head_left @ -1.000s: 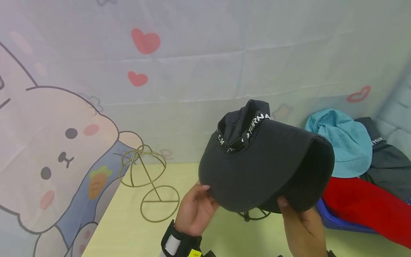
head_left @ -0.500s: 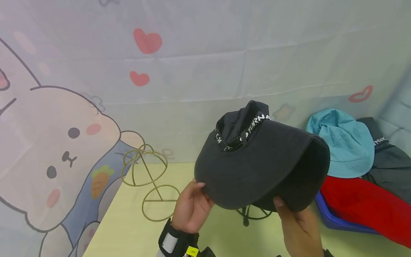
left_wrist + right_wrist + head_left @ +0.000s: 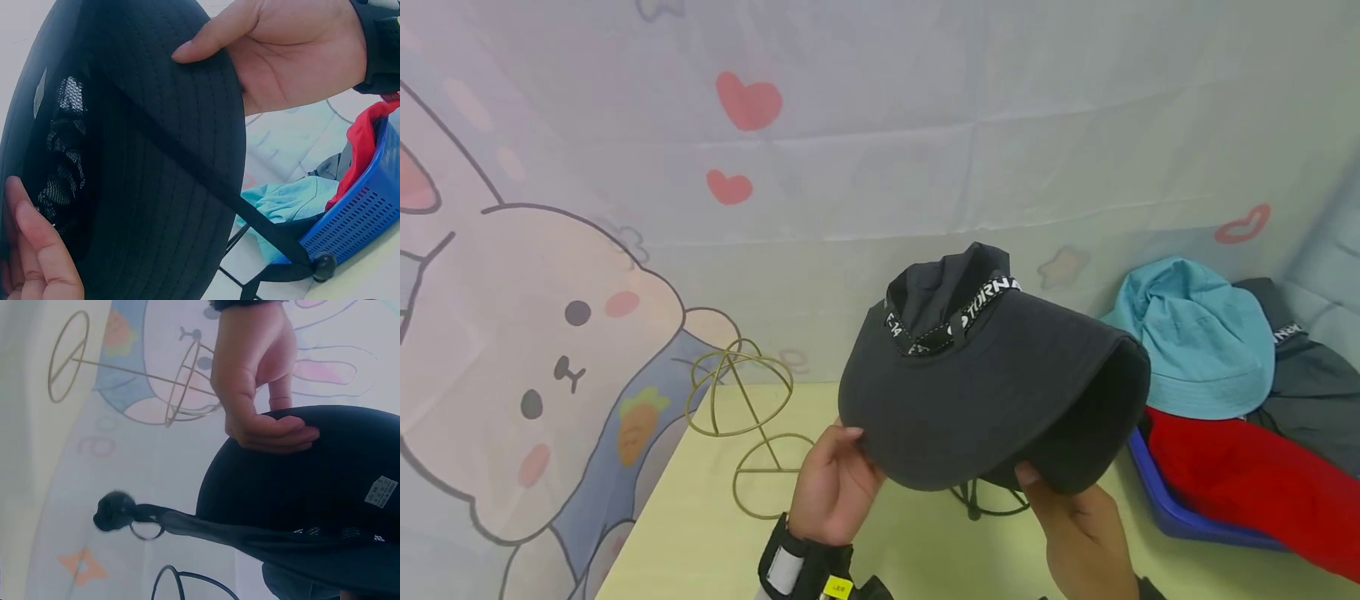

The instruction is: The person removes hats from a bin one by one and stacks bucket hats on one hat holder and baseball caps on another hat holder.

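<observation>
Both hands, left (image 3: 833, 483) and right (image 3: 1078, 537), grip the brim of a wide-brimmed black fabric hat (image 3: 992, 392), held above the black wire stand (image 3: 988, 500) near the counter's (image 3: 700, 533) front edge; not yet seated. Behind stands a bare gold wire stand (image 3: 748, 433).

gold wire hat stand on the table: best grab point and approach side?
Probably the slanted stem of the gold wire hat stand, between its dome and its flat ring base: one thin rod that fingers can close round. Come from the left hand side; the black hat that both hands hold fills the right.
</observation>
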Demonstrator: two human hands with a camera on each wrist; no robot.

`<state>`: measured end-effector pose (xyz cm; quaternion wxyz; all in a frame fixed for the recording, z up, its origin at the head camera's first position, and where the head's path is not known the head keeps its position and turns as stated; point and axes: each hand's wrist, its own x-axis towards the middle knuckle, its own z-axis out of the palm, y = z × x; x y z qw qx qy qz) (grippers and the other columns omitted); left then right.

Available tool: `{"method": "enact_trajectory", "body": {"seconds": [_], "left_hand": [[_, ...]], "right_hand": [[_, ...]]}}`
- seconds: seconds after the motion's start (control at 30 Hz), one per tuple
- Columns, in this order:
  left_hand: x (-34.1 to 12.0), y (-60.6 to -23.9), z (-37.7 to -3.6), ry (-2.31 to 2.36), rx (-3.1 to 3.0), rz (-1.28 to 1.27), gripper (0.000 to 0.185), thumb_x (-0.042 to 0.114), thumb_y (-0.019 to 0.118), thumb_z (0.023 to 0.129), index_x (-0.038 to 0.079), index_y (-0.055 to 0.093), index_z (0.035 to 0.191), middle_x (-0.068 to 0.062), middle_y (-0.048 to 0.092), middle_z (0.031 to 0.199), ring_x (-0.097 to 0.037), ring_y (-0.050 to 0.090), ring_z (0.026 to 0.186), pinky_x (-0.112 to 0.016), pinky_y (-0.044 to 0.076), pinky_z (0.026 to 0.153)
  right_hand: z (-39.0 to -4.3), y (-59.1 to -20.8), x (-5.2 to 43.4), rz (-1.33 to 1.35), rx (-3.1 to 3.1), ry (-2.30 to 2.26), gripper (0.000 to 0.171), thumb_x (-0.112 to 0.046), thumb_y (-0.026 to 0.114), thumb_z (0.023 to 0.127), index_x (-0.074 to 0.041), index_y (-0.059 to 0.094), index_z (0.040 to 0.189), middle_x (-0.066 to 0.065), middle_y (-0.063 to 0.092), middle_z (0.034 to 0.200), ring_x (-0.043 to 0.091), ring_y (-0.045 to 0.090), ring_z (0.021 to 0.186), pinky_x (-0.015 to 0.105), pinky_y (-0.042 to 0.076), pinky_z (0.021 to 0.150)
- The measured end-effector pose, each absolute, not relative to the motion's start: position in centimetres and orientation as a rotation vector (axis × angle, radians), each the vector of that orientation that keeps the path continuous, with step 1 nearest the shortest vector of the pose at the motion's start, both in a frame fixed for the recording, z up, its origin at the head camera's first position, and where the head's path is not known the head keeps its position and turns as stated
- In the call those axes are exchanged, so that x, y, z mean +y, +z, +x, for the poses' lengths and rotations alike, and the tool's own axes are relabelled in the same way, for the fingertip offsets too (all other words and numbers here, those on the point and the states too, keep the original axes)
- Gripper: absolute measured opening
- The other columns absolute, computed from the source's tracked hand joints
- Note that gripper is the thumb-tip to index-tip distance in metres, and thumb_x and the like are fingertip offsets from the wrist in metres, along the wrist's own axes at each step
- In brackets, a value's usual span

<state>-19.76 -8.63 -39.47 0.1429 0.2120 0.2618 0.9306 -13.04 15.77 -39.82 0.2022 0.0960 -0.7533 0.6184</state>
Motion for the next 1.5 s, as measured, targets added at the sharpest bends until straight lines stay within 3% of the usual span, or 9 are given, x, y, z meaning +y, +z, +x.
{"method": "enact_trajectory", "body": {"seconds": [0.2,0.43,0.7,0.8,1.07,1.23,1.37,1.5], "left_hand": [[-9.4,-39.0,-19.9,2.675,0.795,0.616,0.057,0.003,0.01,0.103,0.02,0.042,0.147,0.001,0.064,0.133,-0.012,0.065,0.119,-0.028,0.053,0.102],[-10.5,-38.3,-19.9,2.677,0.851,0.633,0.055,0.004,0.009,0.104,0.019,0.042,0.146,0.002,0.063,0.133,-0.012,0.066,0.118,-0.028,0.054,0.098],[-12.1,-37.3,-20.1,2.644,0.986,0.678,0.058,0.007,0.006,0.105,0.013,-0.005,0.162,0.008,0.056,0.143,-0.009,0.06,0.128,-0.029,0.051,0.107],[-12.9,-36.9,-20.4,2.626,1.05,0.732,0.059,0.007,0.005,0.105,0.01,-0.014,0.161,0.011,0.054,0.146,-0.007,0.057,0.132,-0.029,0.048,0.11],[-15.1,-36.4,-20.7,2.64,1.131,0.83,0.059,0.005,0.004,0.104,0.004,-0.018,0.159,0.011,0.052,0.148,-0.005,0.053,0.137,-0.029,0.043,0.116],[-16.6,-36.5,-20.8,2.656,1.082,0.897,0.058,0.005,0.001,0.104,0.003,-0.023,0.157,0.007,0.052,0.149,-0.009,0.054,0.137,-0.03,0.044,0.115],[-17.2,-36.5,-21.1,2.675,1.082,0.892,0.055,0.005,0.002,0.105,0.003,-0.014,0.158,0.003,0.052,0.149,-0.011,0.055,0.136,-0.03,0.045,0.114],[-17.4,-36.4,-21.5,2.694,1.1,0.851,0.053,0.005,0.003,0.105,0.003,-0.004,0.157,0.002,0.054,0.148,-0.011,0.055,0.136,-0.03,0.046,0.113]], "right_hand": [[-13.9,-40.0,15.1,0.491,-1.929,1.788,0.043,0.009,0.049,0.1,-0.002,0.058,0.14,-0.016,0.066,0.133,-0.005,0.059,0.123,0.008,0.046,0.098],[-15.4,-40.7,14.8,0.839,-1.634,1.814,0.058,0.029,0.038,0.09,0.004,0.055,0.14,-0.005,0.064,0.139,0.002,0.057,0.13,0.011,0.045,0.104],[-16.2,-40.3,14.5,0.884,-1.631,1.724,0.062,0.032,0.039,0.087,0.004,0.055,0.14,-0.005,0.063,0.141,0.005,0.056,0.133,0.013,0.043,0.107],[-16.6,-40.2,14.5,0.911,-1.62,1.697,0.061,0.033,0.039,0.086,0.007,0.054,0.139,-0.004,0.062,0.142,0.006,0.056,0.133,0.013,0.042,0.109],[-17.4,-40.0,14.7,0.942,-1.73,1.639,0.05,0.028,0.038,0.09,0.014,0.054,0.135,-0.008,0.063,0.14,0.006,0.055,0.134,0.016,0.043,0.11],[-18.1,-40.2,14.5,0.912,-1.799,1.553,0.047,0.026,0.042,0.091,0.012,0.057,0.133,-0.011,0.063,0.137,0.004,0.057,0.131,0.015,0.044,0.108],[-18.6,-40.4,14.2,0.883,-1.825,1.503,0.045,0.025,0.044,0.091,0.01,0.06,0.131,-0.014,0.063,0.135,0.003,0.058,0.129,0.014,0.046,0.105],[-19.3,-40.6,13.8,0.872,-1.787,1.46,0.045,0.027,0.046,0.089,0.011,0.062,0.127,-0.013,0.065,0.131,-0.001,0.061,0.116,0.01,0.048,0.092]]}}
